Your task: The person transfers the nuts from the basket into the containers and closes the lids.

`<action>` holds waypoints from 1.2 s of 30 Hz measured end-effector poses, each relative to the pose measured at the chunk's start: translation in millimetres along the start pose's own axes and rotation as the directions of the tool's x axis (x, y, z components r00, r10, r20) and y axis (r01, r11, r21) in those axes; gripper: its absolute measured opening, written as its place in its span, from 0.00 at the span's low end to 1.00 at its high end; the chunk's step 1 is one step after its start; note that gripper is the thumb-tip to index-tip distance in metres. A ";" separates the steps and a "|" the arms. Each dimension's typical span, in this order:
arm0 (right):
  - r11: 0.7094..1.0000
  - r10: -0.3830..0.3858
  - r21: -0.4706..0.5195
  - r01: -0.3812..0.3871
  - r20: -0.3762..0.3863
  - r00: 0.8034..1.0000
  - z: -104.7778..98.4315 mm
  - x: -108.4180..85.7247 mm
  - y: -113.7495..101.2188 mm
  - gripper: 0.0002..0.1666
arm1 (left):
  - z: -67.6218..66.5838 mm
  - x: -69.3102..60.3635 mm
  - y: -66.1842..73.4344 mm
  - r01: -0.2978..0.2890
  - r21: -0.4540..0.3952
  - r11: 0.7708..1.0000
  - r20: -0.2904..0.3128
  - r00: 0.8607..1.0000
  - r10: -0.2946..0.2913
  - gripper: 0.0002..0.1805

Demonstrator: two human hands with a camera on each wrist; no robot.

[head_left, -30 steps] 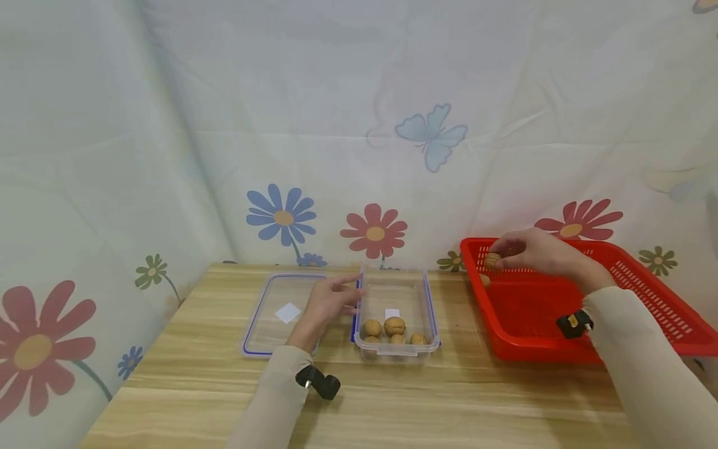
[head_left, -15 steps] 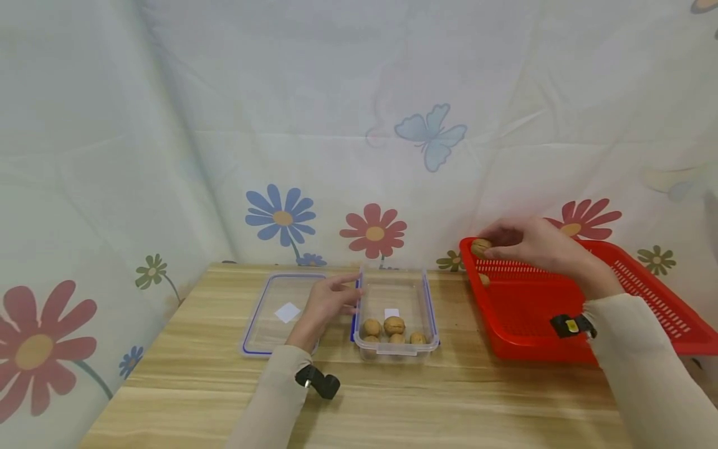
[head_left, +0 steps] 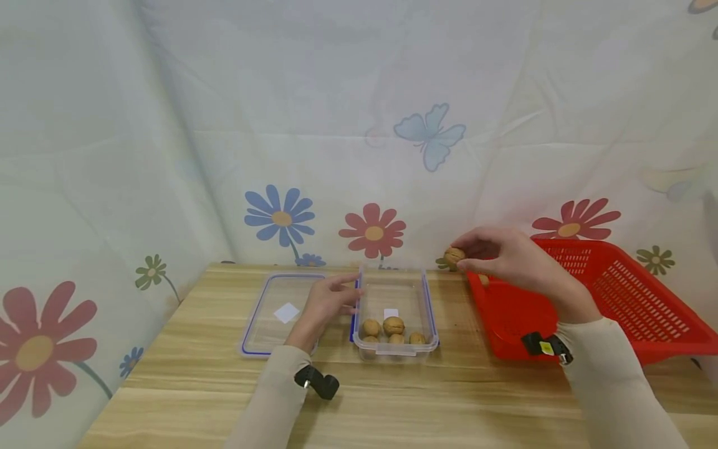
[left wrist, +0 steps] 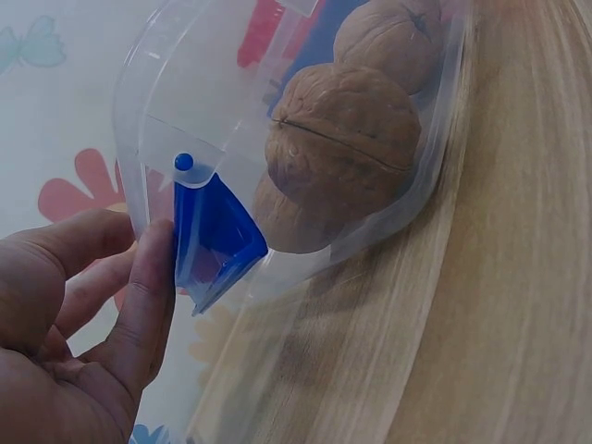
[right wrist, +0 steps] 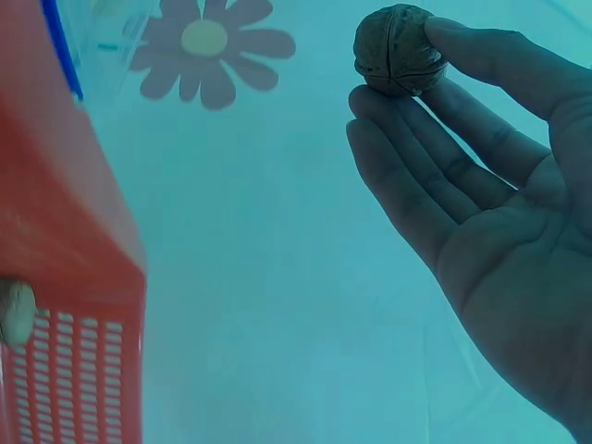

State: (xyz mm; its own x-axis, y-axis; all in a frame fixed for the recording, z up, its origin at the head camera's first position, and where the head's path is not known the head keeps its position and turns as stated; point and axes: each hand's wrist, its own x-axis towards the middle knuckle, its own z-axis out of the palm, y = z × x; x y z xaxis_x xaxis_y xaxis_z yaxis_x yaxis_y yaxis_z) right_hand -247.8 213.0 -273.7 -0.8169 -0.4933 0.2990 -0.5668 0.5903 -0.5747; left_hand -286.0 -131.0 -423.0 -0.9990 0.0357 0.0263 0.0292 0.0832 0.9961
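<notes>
My right hand pinches a walnut between thumb and fingertips, just beyond the left rim of the red basket. The right wrist view shows the same walnut at the fingertips. My left hand touches the left side of a clear plastic box. Up close, its fingertips rest by the rim and a blue latch. Several walnuts lie at the near end of the box. Another walnut sits by the basket's left wall.
A clear lid with a blue seal lies on the wooden table left of the box. A white label shows on it. Behind the table hangs a flower-printed cloth.
My right hand has carried the walnut leftward, from above the basket to past its left rim. The left hand and the box have stayed where they were.
</notes>
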 end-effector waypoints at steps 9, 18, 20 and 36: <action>0.998 -0.005 0.059 0.004 0.019 1.000 36.4 2.5 -5.9 0.20 | -0.3 1.2 -1.6 -0.004 -0.014 1.000 0.004 1.000 0.004 0.25; 0.996 0.009 0.085 -0.016 0.085 0.996 67.5 7.3 -5.4 0.18 | -0.3 0.6 -1.4 0.008 -0.013 1.000 0.009 1.000 -0.007 0.25; 0.997 0.027 0.066 -0.034 0.097 0.995 72.7 8.8 -3.6 0.16 | -0.1 0.3 -1.0 0.011 -0.011 1.000 0.008 1.000 -0.011 0.25; 0.998 -0.017 -0.047 0.029 0.238 0.971 102.3 26.6 15.1 0.10 | -0.7 1.5 -1.4 0.004 -0.017 1.000 0.008 1.000 -0.003 0.25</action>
State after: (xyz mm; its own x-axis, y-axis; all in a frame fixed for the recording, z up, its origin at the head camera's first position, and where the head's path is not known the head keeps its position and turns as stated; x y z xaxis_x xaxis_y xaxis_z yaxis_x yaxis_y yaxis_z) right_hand -267.1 143.4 -352.4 -0.7580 -0.6413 0.1190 -0.5950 0.6050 -0.5291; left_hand -287.6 -131.8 -424.4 -0.9988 0.0438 0.0222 0.0251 0.0668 0.9974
